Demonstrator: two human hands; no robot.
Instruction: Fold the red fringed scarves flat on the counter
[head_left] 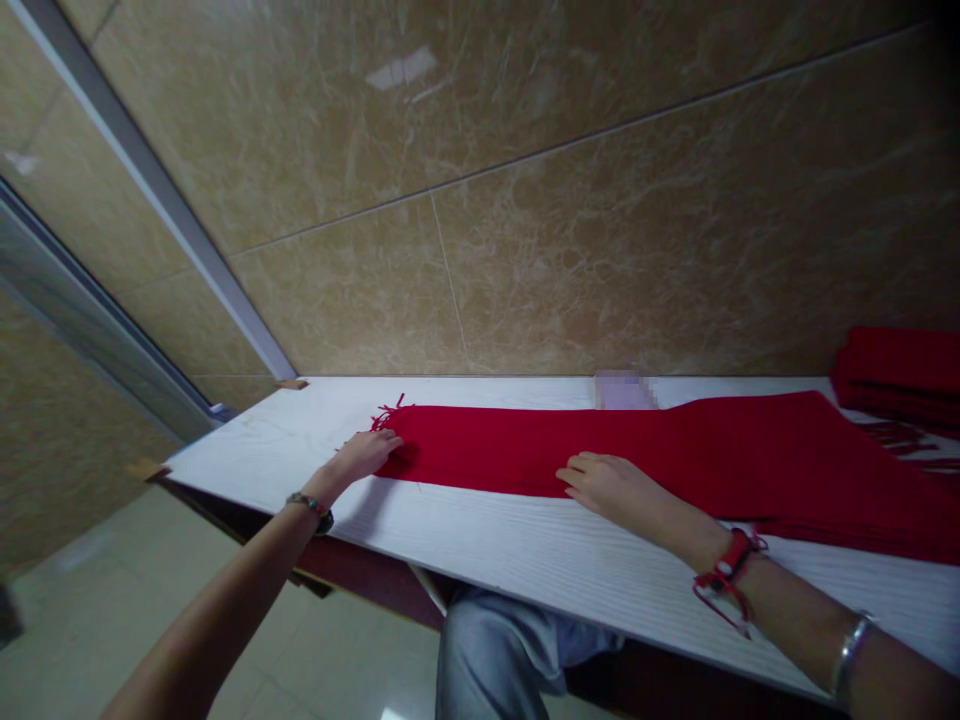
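A long red scarf [480, 450] with a fringe at its left end lies stretched lengthwise on the white tabletop [480, 530]. My left hand [367, 452] rests on that fringed end, fingers stretched out over the cloth and partly covering the fringe. Near the middle of the front edge, my right hand [607, 485] touches the scarf with its fingers slightly bent and apart. To the right the cloth widens and lies over more red fabric, whose layers show along the front edge.
A folded stack of red cloth [900, 375] stands at the back right, with dark red fringes [900, 440] before it. A blurred pale item [624, 391] lies behind the scarf. The tiled wall [525, 250] borders the table's back edge. My knee [495, 650] is under the front edge.
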